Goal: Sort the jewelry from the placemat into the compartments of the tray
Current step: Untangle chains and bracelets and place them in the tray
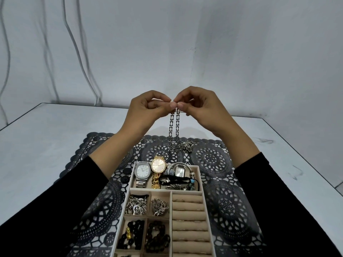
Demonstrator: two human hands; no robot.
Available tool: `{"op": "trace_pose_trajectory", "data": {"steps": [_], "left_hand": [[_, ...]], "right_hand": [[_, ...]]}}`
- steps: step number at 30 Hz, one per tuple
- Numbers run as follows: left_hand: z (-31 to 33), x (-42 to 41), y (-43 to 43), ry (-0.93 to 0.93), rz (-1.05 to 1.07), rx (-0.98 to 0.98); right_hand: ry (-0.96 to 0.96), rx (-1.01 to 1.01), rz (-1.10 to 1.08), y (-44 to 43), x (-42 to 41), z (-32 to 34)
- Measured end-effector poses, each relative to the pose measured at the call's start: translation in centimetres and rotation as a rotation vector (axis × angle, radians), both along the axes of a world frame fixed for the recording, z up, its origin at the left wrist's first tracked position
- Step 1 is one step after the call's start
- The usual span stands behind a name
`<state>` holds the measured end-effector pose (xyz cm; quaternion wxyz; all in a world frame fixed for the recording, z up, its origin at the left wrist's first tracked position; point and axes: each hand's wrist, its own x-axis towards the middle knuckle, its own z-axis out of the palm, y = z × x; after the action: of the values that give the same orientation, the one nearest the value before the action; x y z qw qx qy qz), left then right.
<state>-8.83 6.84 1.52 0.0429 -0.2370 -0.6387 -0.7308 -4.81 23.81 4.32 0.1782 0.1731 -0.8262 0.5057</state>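
Left hand [148, 108], right hand [201, 106] raised together, each pinching chain [173, 125] top; tail heaped on placemat [209, 158] beyond tray [201, 182]. We reckon sorting nearly done; next, lift tail clear, lower chain into tray.

Pale grey table [55, 141], glossy top, thin dark rim along far and side edges. Plain grey-white wall [222, 52] behind it. Thin cables [73, 43] hang down the wall at left, reaching the table's back edge. Dark smudge [263, 140] and scuff marks [297, 173] on the tabletop, right side. Small dark specks [193, 49] on the wall.
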Motion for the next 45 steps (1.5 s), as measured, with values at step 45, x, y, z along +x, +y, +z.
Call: {"op": "trace_pose_trajectory", "data": {"steps": [45], "left_hand": [[-6.9,-2.2,-4.0,-0.088,-0.250,-0.435]], "right_hand": [[0.041,-0.451,-0.196,3.2,-0.5,-0.6]]}}
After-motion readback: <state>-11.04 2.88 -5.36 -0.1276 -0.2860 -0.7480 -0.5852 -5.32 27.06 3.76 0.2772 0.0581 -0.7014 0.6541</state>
